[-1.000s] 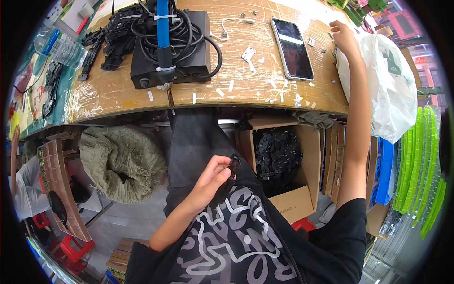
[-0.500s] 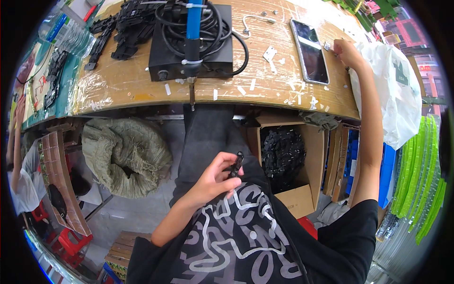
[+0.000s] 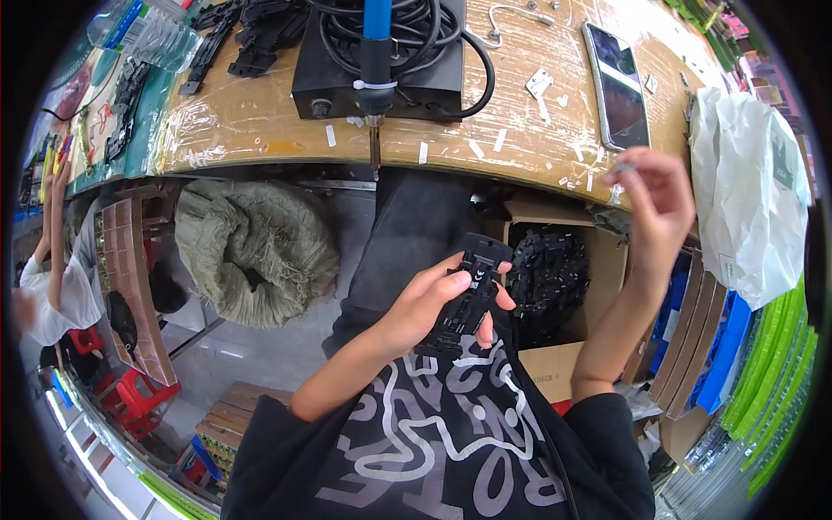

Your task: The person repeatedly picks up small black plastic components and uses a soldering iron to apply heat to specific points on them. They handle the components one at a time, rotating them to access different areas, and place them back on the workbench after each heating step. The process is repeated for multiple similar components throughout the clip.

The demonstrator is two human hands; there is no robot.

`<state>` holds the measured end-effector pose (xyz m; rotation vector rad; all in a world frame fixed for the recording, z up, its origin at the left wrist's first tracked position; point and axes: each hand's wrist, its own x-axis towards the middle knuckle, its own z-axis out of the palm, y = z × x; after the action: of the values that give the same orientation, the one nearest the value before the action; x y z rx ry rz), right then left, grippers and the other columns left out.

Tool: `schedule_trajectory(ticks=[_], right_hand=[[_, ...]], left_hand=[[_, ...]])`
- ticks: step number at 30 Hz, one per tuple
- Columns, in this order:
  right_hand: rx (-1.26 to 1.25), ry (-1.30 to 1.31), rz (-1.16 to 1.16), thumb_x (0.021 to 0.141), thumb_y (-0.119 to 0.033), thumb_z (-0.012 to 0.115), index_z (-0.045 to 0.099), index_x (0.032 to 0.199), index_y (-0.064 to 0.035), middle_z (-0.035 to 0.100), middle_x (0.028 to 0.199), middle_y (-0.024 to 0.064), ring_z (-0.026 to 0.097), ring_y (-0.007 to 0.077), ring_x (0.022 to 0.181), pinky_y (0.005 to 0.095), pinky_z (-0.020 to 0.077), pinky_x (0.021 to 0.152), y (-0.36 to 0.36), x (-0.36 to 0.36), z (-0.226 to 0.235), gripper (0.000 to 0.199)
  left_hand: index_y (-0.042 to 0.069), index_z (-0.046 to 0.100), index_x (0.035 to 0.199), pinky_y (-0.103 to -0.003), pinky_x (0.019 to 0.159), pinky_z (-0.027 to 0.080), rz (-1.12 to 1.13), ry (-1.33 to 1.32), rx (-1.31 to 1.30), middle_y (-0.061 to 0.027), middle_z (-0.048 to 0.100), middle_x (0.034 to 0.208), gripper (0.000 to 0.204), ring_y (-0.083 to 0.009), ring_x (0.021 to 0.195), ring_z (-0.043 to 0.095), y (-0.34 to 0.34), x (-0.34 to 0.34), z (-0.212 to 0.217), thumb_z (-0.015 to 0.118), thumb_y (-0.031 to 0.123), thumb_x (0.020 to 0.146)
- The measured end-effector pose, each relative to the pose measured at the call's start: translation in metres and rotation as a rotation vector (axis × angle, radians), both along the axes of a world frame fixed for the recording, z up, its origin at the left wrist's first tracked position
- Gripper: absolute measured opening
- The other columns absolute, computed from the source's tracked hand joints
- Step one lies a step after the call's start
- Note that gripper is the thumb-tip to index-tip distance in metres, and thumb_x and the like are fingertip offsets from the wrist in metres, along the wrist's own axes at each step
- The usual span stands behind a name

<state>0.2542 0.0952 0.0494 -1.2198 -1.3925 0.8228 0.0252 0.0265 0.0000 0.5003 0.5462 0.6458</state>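
My left hand [image 3: 420, 308] is wrapped round a long black plastic housing [image 3: 472, 290] in front of my chest, its thumb lying on the flat face. Over the table's front edge, to the right of the housing and apart from it, my right hand [image 3: 666, 208] pinches a small grey piece [image 3: 624, 167], too small to name. Nearest to that hand lies a phone [image 3: 624, 108] on the table [image 3: 537, 139]. A tool [image 3: 375, 82] with a blue upper part and a thin metal tip hangs point down beyond my left hand.
Behind the tool stands a black box [image 3: 325, 91] with coiled cable on it. A carton [image 3: 550, 364] of black parts sits under the table edge beside my lap. A green woven sack [image 3: 256, 251] is at left, a white plastic bag [image 3: 750, 191] at right. Another person [image 3: 52, 295] is at far left.
My right hand has come back from beyond the phone toward me, with a small piece in its fingers. My left hand has turned the black housing so its flat face shows.
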Motion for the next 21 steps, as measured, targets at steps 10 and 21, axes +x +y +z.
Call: schedule_trajectory(ticks=[10,21], right_hand=[[-0.248,0.67,0.357,0.074,0.004,0.055,0.056,0.084,0.0014,0.052,0.098,0.0133,0.052,0.0158,0.084,0.0278,0.0434,0.075,-0.046,-0.047,-0.05,0.011],[-0.253,0.716,0.346,0.074,0.004,0.056,0.057,0.083,0.0027,0.053,0.092,0.0124,0.054,0.021,0.088,0.0326,0.0444,0.078,-0.057,-0.053,-0.066,0.009]], left_hand=[[-0.005,0.042,0.11,-0.024,0.057,0.047,-0.05,0.218,0.158,-0.0136,0.059,0.082,0.03,-0.0144,0.059,0.057,0.005,0.013,0.013,0.042,0.014,0.088],[-0.005,0.047,0.103,-0.021,0.051,0.045,-0.045,0.407,0.245,-0.0082,0.06,0.072,0.024,-0.008,0.054,0.054,0.002,0.017,0.017,0.049,0.012,0.085]])
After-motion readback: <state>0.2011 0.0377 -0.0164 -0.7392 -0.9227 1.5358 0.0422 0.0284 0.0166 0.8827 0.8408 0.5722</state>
